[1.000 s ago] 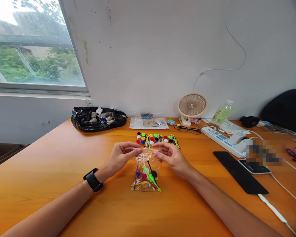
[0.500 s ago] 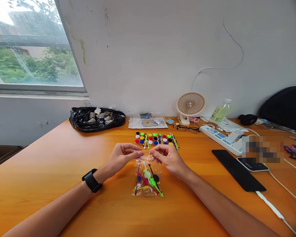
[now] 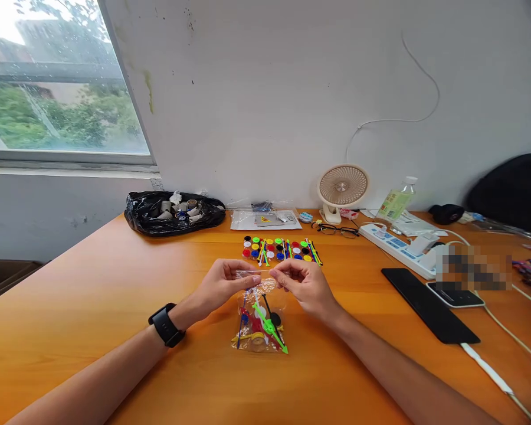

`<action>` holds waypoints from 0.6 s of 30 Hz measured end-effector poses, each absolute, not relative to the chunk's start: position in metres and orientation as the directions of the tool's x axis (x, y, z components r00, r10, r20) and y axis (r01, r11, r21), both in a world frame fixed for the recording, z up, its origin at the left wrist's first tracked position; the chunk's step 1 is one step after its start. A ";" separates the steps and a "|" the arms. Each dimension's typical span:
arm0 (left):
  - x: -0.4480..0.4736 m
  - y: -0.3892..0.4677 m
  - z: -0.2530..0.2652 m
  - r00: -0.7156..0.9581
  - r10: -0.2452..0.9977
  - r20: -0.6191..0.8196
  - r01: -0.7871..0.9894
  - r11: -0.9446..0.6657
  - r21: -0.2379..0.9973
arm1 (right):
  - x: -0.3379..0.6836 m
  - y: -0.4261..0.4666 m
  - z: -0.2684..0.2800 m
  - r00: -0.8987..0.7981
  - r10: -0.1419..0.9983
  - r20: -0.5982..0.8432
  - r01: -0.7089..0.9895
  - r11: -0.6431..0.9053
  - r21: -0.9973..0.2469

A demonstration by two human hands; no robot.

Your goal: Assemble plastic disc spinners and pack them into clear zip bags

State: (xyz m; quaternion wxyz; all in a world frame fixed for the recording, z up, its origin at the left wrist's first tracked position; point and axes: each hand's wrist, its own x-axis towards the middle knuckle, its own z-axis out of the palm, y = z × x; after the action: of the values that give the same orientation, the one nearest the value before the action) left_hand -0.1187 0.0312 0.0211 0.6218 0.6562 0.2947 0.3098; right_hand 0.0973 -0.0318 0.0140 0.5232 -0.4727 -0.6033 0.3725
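Note:
Between my two hands hangs a clear plastic bag (image 3: 239, 319), gripped along its top edge. My left hand (image 3: 223, 282) pinches the upper left part between thumb and fingers. With thumb and fingertips, my right hand (image 3: 305, 286) pinches the top edge further right. Inside the bag lie a green arrow-shaped piece (image 3: 271, 329), a black disc with a thin stem (image 3: 275, 319), a yellow round piece (image 3: 257, 338), and red, white and blue plastic parts. Beyond my hands, coloured discs (image 3: 271, 255) and thin arrow pieces (image 3: 287, 248) lie in groups on the table.
A black bag of scraps (image 3: 137, 215) and papers (image 3: 243, 221) lie along the wall. A small fan (image 3: 343, 186), glasses (image 3: 336, 229) and a bottle (image 3: 396, 203) are behind. Right are a power strip (image 3: 392, 248), a black phone-like slab (image 3: 429, 304) and cables.
The bag's lower end has swung slightly left. My left thumb has slid a little right and down along the top of the bag; my right hand keeps its pinch.

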 end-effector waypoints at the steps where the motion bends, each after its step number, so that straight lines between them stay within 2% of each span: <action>1: -0.118 0.031 0.021 0.626 0.779 0.039 0.002 -0.051 0.999 | 0.097 -0.032 0.013 -0.010 0.964 0.264 0.164 0.262 -0.951; 6: -0.121 0.035 0.018 0.625 0.780 0.025 -0.001 -0.031 1.000 | 0.100 -0.029 0.010 -0.067 0.981 0.182 0.094 0.188 -0.978; 12: -0.129 0.044 0.015 0.642 0.764 0.066 0.045 -0.123 0.991 | 0.110 -0.025 0.006 -0.100 0.976 0.192 0.081 0.200 -0.976; 18: -0.134 0.050 0.010 0.641 0.766 0.057 0.009 -0.082 0.997 | 0.117 -0.023 0.003 -0.093 0.983 0.160 0.026 0.163 -0.986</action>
State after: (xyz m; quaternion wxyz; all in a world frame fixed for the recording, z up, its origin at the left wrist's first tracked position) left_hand -0.1336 0.0501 0.0103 0.6124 0.6673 0.2901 0.3091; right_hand 0.1167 -0.0230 0.0028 0.5071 -0.4430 -0.5695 0.4715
